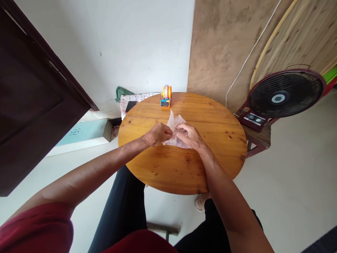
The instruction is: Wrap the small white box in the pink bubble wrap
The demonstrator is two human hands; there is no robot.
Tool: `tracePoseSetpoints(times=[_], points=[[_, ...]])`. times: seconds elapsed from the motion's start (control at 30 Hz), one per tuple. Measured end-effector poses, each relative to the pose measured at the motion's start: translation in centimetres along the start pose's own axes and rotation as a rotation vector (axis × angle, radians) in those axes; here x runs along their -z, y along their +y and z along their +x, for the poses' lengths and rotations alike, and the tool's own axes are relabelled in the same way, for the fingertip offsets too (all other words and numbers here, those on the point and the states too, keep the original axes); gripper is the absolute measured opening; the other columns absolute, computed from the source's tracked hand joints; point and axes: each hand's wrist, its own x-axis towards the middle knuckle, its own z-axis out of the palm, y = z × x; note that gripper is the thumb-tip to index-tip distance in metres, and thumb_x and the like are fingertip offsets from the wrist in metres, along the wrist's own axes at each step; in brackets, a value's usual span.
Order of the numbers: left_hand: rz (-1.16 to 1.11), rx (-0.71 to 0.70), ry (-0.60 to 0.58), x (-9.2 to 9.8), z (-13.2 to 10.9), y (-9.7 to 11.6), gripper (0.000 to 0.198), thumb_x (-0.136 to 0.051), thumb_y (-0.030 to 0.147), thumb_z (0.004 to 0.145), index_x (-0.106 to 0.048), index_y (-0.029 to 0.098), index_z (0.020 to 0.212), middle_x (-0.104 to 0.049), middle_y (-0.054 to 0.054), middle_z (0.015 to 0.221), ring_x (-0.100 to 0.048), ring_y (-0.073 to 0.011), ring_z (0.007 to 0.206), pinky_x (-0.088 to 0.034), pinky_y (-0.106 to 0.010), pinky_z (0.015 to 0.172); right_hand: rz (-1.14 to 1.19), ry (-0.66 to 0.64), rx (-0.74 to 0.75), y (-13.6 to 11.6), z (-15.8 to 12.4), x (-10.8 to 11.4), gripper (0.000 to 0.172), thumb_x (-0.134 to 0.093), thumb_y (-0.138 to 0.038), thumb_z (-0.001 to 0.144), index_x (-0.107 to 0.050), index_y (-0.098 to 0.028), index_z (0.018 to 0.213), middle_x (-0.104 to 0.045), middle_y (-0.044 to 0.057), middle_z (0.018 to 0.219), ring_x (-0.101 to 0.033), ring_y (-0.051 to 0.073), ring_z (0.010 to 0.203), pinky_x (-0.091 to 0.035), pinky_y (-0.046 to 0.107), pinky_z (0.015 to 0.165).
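A crumpled sheet of clear, whitish plastic wrap [172, 122] lies on the round wooden table [184, 168], between my two hands. My left hand [160, 134] is closed, its fingers pinching the left edge of the plastic. From the other side, my right hand [191, 136] rests over the plastic with fingers bent and a gap between thumb and fingers. Whether the plastic wraps something underneath is hidden. Behind it, near the table's far edge, stands an orange and blue tape dispenser [166, 96] carrying a roll of tape.
A large fan [285, 93] stands on a wooden stool [259, 138] to the right, with a white cord [244, 65] running up the wall. At the far left are a dark door [34, 84] and a pale blue box [84, 133]. Printed sacking [139, 97] lies behind the table.
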Motion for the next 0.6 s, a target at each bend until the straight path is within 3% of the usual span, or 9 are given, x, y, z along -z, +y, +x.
tracePoseSetpoints(times=[0.1, 0.2, 0.33, 0.47, 0.6], points=[[0.184, -0.216, 0.052, -0.3, -0.3, -1.1, 0.01, -0.067, 0.02, 0.072, -0.076, 0.017, 0.074, -0.064, 0.0, 0.065, -0.054, -0.0115, 0.058, -0.04, -0.02, 0.053, 0.042, 0.012, -0.07, 0.2, 0.1, 0.4, 0.024, -0.059, -0.022, 0.075, -0.066, -0.019, 0.098, -0.071, 0.006, 0.101, -0.066, 0.021, 0.094, -0.051, 0.035, 0.084], [0.338, -0.406, 0.117, -0.7, -1.0, -2.3, 0.018, -0.06, 0.026, 0.082, -0.077, 0.02, 0.082, -0.064, -0.003, 0.076, -0.056, -0.0127, 0.066, -0.042, -0.024, 0.063, 0.055, 0.004, -0.117, 0.6, 0.1, 0.5, 0.027, -0.059, -0.024, 0.074, -0.065, -0.018, 0.101, -0.071, 0.006, 0.101, -0.067, 0.02, 0.09, -0.051, 0.036, 0.084], [0.425, -0.61, 0.296, -1.8, -1.5, -4.0, 0.025, -0.053, 0.028, 0.088, -0.075, 0.019, 0.094, -0.063, -0.008, 0.091, -0.058, -0.0173, 0.08, -0.045, -0.029, 0.072, 0.03, -0.024, -0.133, 0.9, 0.0, 0.6, 0.027, -0.06, -0.027, 0.075, -0.064, -0.019, 0.101, -0.072, 0.006, 0.098, -0.067, 0.021, 0.091, -0.05, 0.037, 0.085], [0.426, -0.733, 0.429, -2.8, -1.2, -5.2, 0.025, -0.052, 0.028, 0.088, -0.073, 0.019, 0.097, -0.062, -0.01, 0.1, -0.055, -0.0209, 0.09, -0.047, -0.035, 0.08, -0.001, -0.041, -0.207, 0.8, -0.2, 0.6, 0.03, -0.062, -0.03, 0.076, -0.063, -0.021, 0.105, -0.071, 0.004, 0.094, -0.065, 0.02, 0.085, -0.05, 0.035, 0.079], [0.406, -0.798, 0.441, -3.1, -0.8, -5.5, 0.022, -0.053, 0.025, 0.088, -0.073, 0.018, 0.096, -0.064, -0.01, 0.103, -0.053, -0.023, 0.096, -0.047, -0.038, 0.084, 0.075, -0.046, -0.288, 0.8, -0.3, 0.8, 0.036, -0.065, -0.035, 0.075, -0.063, -0.019, 0.107, -0.07, 0.003, 0.09, -0.064, 0.018, 0.082, -0.049, 0.032, 0.075]])
